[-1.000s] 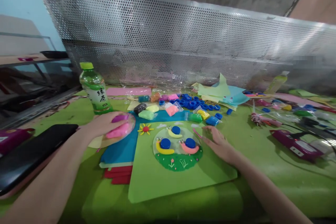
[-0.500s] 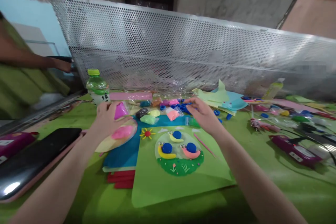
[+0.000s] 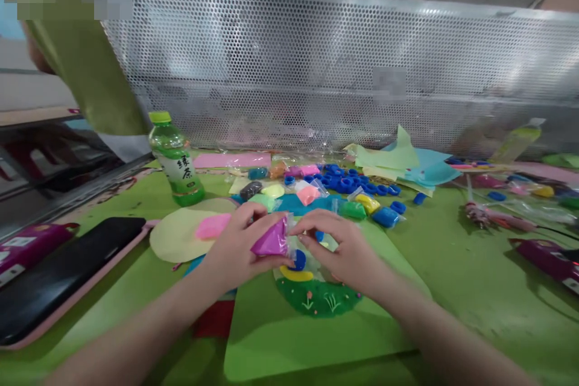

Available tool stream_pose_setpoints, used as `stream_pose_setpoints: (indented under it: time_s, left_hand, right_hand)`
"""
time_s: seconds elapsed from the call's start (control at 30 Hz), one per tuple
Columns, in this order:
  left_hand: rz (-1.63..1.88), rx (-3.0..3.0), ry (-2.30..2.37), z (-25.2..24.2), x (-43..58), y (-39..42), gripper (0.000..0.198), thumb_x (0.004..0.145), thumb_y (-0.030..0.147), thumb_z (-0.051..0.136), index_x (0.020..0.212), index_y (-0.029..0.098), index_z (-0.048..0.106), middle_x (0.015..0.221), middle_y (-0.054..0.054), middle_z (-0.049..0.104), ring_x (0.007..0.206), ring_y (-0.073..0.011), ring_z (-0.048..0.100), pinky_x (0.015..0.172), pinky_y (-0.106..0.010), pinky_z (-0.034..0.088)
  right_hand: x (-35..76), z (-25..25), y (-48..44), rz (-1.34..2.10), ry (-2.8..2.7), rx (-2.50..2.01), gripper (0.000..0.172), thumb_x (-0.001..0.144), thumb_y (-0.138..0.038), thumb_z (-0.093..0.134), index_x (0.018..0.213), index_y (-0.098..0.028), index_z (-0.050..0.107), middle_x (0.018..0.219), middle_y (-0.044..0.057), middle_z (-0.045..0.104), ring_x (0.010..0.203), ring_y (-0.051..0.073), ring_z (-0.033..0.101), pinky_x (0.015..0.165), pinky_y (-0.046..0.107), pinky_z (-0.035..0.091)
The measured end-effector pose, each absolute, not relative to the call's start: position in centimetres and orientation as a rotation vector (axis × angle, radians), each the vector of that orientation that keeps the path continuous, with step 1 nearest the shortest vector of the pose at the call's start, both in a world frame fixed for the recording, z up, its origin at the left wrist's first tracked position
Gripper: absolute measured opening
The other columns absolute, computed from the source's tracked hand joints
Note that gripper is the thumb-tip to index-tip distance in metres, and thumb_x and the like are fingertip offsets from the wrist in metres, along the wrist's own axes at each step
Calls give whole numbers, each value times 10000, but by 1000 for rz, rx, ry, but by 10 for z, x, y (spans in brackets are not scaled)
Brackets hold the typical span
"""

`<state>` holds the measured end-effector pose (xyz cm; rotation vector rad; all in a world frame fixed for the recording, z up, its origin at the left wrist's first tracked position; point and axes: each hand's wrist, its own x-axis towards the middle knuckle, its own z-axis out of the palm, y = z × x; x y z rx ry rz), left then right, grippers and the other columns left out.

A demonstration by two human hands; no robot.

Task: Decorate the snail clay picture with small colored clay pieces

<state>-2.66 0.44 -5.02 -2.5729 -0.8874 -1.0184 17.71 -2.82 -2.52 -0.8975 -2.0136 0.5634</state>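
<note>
My left hand [image 3: 235, 247] grips a small clear bag of purple clay [image 3: 271, 240] between thumb and fingers, above the green sheet [image 3: 262, 338]. At the bag's clear end, the thumb and forefinger of my right hand [image 3: 335, 241] are bent together in a pinch on its edge. Under my hands lies a clay picture with a dark green grass patch [image 3: 316, 298] and small flowers. A snail with a blue shell [image 3: 297, 260] and yellow body shows between my hands. The other snails are mostly hidden by my right hand.
A green tea bottle [image 3: 181, 172] stands at the back left. Blue rings [image 3: 346, 181] and bagged clay, including a yellow bag [image 3: 367, 202], lie behind the sheet. A black phone-like device [image 3: 76, 271] lies left. A perforated metal screen [image 3: 289, 72] borders the back. A person stands beyond, left.
My left hand has brought the purple clay bag rightward over the green sheet. My right hand has come in from the blue rings to the bag's end. The view has shifted slightly.
</note>
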Motion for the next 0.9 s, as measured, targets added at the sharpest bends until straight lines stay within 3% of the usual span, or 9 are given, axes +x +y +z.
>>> stream_pose_setpoints:
  time_s: [0.53,0.8,0.9]
  left_hand:
    - [-1074,-2454,-885,-47,-21,0,551,774,646,438,1079,187,438,966,-75,492,871,-195,508,729,-334,481]
    - [-1054,-2478,-805,-50,-21,0,586,756,647,463,1129,196,454,962,-67,487,843,-187,504,713,-329,465]
    - [-1041,-2467,-787,-50,-20,-2,624,760,654,447,1175,188,441,970,-76,484,853,-192,499,728,-330,457]
  right_hand:
    - [175,-27,-29,660,-1902,-1023,49,783,-173,540,787,-220,550,781,-10,608,675,109,546,609,243,455]
    - [173,-32,-29,968,-1800,-1105,137,767,-269,572,774,-223,443,713,-23,523,595,106,502,539,247,441]
    - [173,-29,-30,1092,-1823,-1129,84,806,-265,523,771,-227,456,656,-33,505,541,101,482,489,237,414]
